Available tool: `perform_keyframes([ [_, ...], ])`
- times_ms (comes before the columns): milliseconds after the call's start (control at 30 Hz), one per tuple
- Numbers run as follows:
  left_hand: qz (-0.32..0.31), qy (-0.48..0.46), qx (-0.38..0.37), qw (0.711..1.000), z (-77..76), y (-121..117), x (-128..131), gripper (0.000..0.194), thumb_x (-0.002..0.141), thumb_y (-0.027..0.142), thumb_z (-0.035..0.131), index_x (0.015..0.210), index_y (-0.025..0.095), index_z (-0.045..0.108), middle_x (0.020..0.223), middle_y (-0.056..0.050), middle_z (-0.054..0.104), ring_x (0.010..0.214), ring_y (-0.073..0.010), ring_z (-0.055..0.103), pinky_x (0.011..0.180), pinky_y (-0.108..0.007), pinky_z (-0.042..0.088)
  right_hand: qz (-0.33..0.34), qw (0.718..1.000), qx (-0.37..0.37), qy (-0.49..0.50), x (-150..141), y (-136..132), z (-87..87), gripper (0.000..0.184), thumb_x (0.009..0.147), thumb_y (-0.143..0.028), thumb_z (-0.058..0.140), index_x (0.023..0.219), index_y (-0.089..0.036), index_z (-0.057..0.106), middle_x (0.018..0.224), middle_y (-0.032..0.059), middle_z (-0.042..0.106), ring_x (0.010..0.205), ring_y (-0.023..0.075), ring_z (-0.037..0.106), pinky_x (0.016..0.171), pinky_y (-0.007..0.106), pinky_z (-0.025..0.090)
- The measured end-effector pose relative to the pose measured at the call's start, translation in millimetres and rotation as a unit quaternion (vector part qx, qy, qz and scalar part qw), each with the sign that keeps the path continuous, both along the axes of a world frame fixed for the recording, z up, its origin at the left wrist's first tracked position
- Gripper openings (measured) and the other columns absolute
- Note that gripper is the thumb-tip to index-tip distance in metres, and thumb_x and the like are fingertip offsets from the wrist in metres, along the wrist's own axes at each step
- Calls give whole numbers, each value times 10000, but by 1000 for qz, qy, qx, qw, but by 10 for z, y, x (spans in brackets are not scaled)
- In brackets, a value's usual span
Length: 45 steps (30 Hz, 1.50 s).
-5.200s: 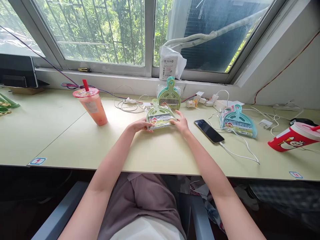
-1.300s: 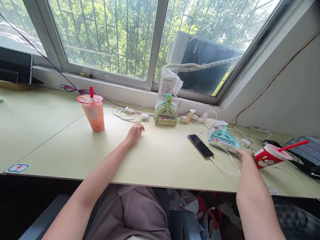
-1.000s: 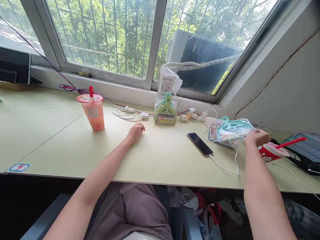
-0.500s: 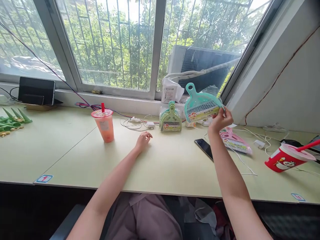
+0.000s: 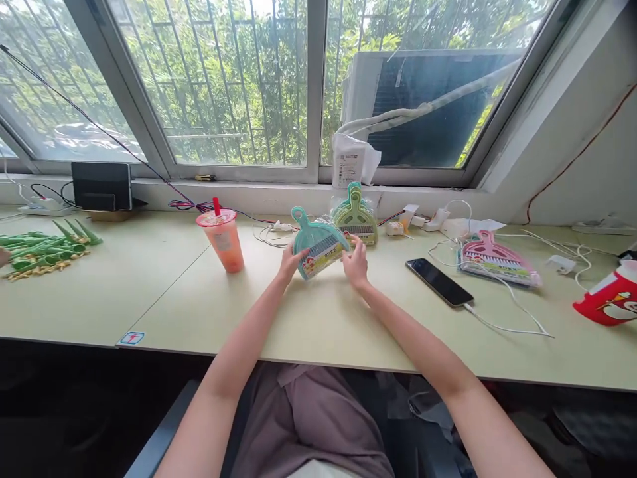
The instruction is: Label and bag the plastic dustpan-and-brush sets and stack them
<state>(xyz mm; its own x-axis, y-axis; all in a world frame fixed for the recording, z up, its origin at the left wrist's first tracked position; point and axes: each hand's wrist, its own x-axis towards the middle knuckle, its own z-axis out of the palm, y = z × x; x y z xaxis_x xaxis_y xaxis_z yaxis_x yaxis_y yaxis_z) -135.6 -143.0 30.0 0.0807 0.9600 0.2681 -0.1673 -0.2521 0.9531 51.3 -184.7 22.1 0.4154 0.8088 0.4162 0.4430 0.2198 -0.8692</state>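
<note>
A teal mini dustpan-and-brush set (image 5: pixel 316 246) in a clear plastic wrapper is held just above the pale green desk (image 5: pixel 164 292), in front of me. My left hand (image 5: pixel 290 264) grips its lower left edge. My right hand (image 5: pixel 356 263) pinches its right lower corner. Behind it, a stack of green and teal sets (image 5: pixel 355 216) leans against the window sill. A pink set (image 5: pixel 495 259) lies flat to the right, among white cables.
An orange drink cup (image 5: pixel 223 236) with a red straw stands left of my hands. A black phone (image 5: pixel 438 282) on a charging cable lies to the right. A red cup (image 5: pixel 610 300) sits at the far right. Green sticks (image 5: pixel 42 245) and a tablet (image 5: pixel 102 188) are at the left.
My right hand lifted the teal set off the pile at the right and carried it left to the middle. My left hand rose from the desk and took hold of it too.
</note>
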Motion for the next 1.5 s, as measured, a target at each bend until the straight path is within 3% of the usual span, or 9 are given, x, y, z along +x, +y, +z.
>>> perform_keyframes([
  [167, 7, -7, 31, 999, 15, -22, 25, 499, 645, 431, 793, 1033, 172, 615, 996, -76, 708, 956, -271, 660, 855, -396, 519, 17, 931, 62, -360, -193, -331, -14, 318, 888, -101, 415, 1114, -221, 604, 1273, 119, 536, 1161, 255, 507, 884, 379, 431],
  [267, 4, -2, 32, 999, 1, -36, 51, 512, 635, 419, 811, 1028, 172, 593, 946, -59, 702, 901, -247, 662, 821, -374, 520, 88, 888, 94, -441, -308, -381, -24, 315, 896, -64, 409, 1063, -210, 633, 1239, 118, 594, 1186, 256, 495, 953, 399, 359],
  [533, 31, -49, -24, 998, -78, 57, -24, 659, 595, 406, 840, 1142, 204, 532, 1075, -77, 683, 988, -252, 658, 814, -369, 541, 140, 987, -36, -69, -115, -42, -245, 148, 873, -295, 532, 823, -184, 616, 864, 77, 700, 824, 213, 645, 811, 349, 474],
  [667, -44, -46, -65, 996, -25, 42, -127, 663, 622, 422, 826, 1189, 214, 553, 1116, -82, 673, 925, -223, 666, 713, -313, 545, 193, 967, -72, 149, -48, 50, -271, 232, 799, -418, 651, 848, -195, 616, 830, 39, 708, 820, 197, 697, 846, 353, 520],
  [800, -117, -16, -67, 991, -14, 13, -212, 678, 632, 409, 829, 1231, 230, 569, 1104, -73, 687, 910, -201, 672, 715, -279, 544, 187, 922, -61, 333, -50, 77, -279, 337, 706, -345, 773, 933, -224, 555, 822, -7, 710, 811, 157, 707, 851, 336, 578],
  [933, -160, 2, -74, 984, -50, 40, -201, 591, 719, 583, 735, 1163, 208, 632, 1071, -97, 708, 953, -240, 678, 759, -324, 554, 193, 914, -70, 350, -32, 74, -257, 343, 653, -273, 830, 888, -208, 589, 834, 7, 732, 773, 153, 704, 795, 337, 620],
  [1033, -79, -25, -133, 988, -72, 128, -205, 598, 777, 702, 607, 1049, 171, 661, 938, -117, 721, 865, -250, 689, 713, -357, 557, 188, 916, -77, 347, -41, 53, -201, 299, 652, -230, 836, 870, -180, 638, 813, 27, 737, 743, 160, 705, 764, 341, 634],
  [1167, 68, -93, -145, 983, -92, 261, -307, 490, 753, 594, 711, 939, 146, 638, 794, -75, 686, 702, -188, 661, 623, -312, 537, 212, 918, -84, 325, -85, 8, -87, 280, 643, -177, 844, 858, -154, 666, 734, 27, 727, 696, 170, 707, 751, 359, 638],
  [1500, 187, -168, -95, 963, -141, 325, -475, 333, 727, 428, 730, 883, 172, 586, 798, -45, 688, 652, -120, 618, 625, -243, 457, 259, 924, -109, 258, 74, -14, 65, 278, 615, -181, 842, 864, -143, 725, 732, 38, 744, 638, 153, 679, 546, 257, 582],
])
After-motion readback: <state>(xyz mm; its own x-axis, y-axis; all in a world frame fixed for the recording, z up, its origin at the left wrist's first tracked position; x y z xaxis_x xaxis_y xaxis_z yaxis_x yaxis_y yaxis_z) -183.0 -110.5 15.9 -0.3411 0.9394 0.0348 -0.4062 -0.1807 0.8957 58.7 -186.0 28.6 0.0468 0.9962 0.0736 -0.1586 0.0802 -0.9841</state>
